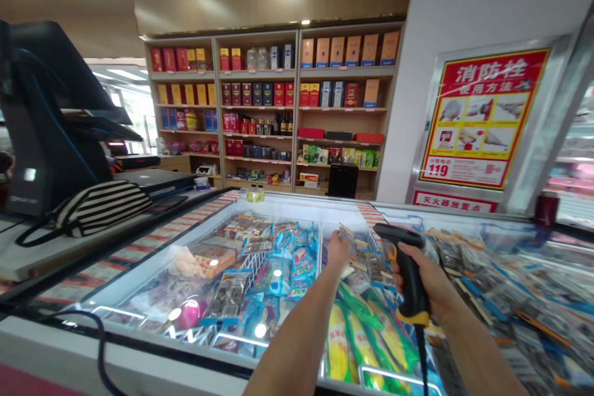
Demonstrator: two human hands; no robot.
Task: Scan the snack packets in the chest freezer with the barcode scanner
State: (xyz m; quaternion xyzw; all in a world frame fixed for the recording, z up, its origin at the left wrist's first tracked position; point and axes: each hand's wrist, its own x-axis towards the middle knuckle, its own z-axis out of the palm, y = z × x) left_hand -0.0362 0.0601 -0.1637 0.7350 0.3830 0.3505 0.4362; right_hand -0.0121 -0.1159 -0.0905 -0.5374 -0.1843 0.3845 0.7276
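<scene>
My right hand [427, 278] is wrapped round the grip of a black and yellow barcode scanner [411, 294], its head pointing left and its cord hanging down. To its left, my left hand [338, 250] is closed on the edge of a small clear packet [347, 234] with an orange strip; its contents are too small to tell. Both hands are over a glass-topped chest freezer [343, 213]. Below them lie green and yellow corn packs [355, 334]. Blue snack bags [297, 260] are left of my left forearm.
Many loose clear packets [505, 303] are piled at the right. A checkout monitor [55, 93] and a striped pouch [104, 204] stand at the left on the counter. Shelves [257, 74] with boxes and bottles line the back. A red and yellow poster [485, 117] hangs on the wall.
</scene>
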